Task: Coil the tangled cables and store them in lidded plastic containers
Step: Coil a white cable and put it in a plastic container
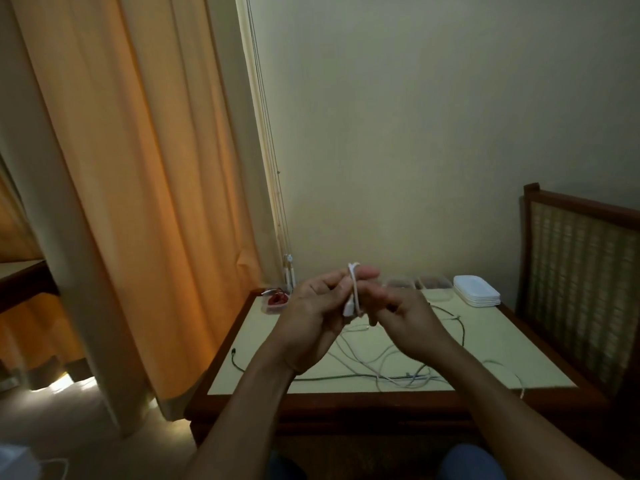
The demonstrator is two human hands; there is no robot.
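Above the table, my left hand [317,306] grips a small white cable coil [353,292], fingers curled round its loops. My right hand [403,315] is close beside it, fingers bent toward the coil and the white strand; whether it pinches the cable is unclear. A tangle of white and dark cables [388,365] lies on the tabletop below the hands. A stack of white lids [477,289] and clear plastic containers [434,285] stand at the table's far edge. A clear container holding a red coiled cable [277,300] sits at the far left corner.
The cream-topped table [519,348] with a dark wooden rim stands against the wall. Orange curtains [138,202] hang on the left. A wooden chair with a woven back [581,265] is at the right. One white cable end [521,386] droops over the near edge.
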